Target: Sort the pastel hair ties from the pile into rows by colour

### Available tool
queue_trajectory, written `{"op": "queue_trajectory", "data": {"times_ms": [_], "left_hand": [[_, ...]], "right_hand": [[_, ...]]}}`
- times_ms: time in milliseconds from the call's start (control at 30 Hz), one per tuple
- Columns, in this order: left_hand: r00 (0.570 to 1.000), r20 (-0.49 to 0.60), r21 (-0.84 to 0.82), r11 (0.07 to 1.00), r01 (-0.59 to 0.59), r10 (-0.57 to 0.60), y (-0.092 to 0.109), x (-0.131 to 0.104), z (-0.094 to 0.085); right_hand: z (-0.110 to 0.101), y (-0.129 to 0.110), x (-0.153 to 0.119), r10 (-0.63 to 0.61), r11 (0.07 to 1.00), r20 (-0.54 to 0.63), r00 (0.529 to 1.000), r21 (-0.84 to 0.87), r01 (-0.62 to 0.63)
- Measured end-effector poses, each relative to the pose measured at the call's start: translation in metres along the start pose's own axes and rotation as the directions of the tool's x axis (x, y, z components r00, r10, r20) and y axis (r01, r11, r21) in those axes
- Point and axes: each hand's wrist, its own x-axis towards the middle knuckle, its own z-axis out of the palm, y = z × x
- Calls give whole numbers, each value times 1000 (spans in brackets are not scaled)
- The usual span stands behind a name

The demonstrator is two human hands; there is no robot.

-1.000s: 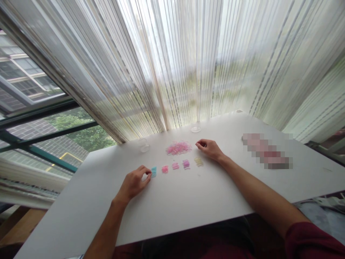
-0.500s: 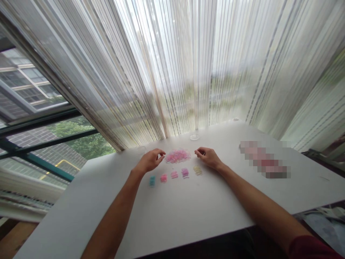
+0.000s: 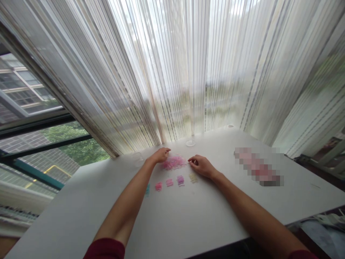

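A loose pile of small, thin pink and purple pieces (image 3: 175, 163), which look like little bands, lies on the white table (image 3: 172, 219). My left hand (image 3: 161, 155) is at the pile's upper left edge, fingers drawn together; anything between the fingertips is too small to make out. Just off the pile's right side, my right hand (image 3: 202, 165) has its thumb and forefinger pinched, contents unclear. Nearer me lie small sorted groups: teal (image 3: 147, 190), partly behind my left forearm, red-pink (image 3: 158, 186), light pink (image 3: 169, 182), purple (image 3: 180, 180) and pale yellow (image 3: 193, 177).
A clear round dish (image 3: 190, 143) stands behind the pile, and another clear item (image 3: 137, 157) lies at the left. A blurred-out pinkish object (image 3: 258, 167) rests on the right. Sheer curtains (image 3: 183, 90) hang along the table's back edge, with a window (image 3: 35, 90) at left.
My left hand has moved right, over the pile's upper left edge, and its forearm now partly covers the teal group. My right hand stays near the pile. The view has shifted slightly.
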Motion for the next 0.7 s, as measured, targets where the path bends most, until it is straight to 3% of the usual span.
{"op": "queue_trajectory", "data": {"times_ms": [100, 233, 533, 700], "left_hand": [[1000, 16, -2, 1000, -21, 21, 8, 13, 8], [998, 39, -1, 999, -44, 44, 14, 14, 15], [993, 22, -10, 993, -115, 115, 29, 9, 2], [984, 94, -31, 988, -151, 154, 41, 11, 3]], "right_hand": [[2, -1, 0, -10, 998, 39, 999, -61, 12], [3, -5, 1, -40, 988, 71, 997, -145, 50], [0, -13, 0, 2, 980, 61, 998, -200, 10], [1, -13, 0, 6, 983, 31, 999, -182, 0]]}}
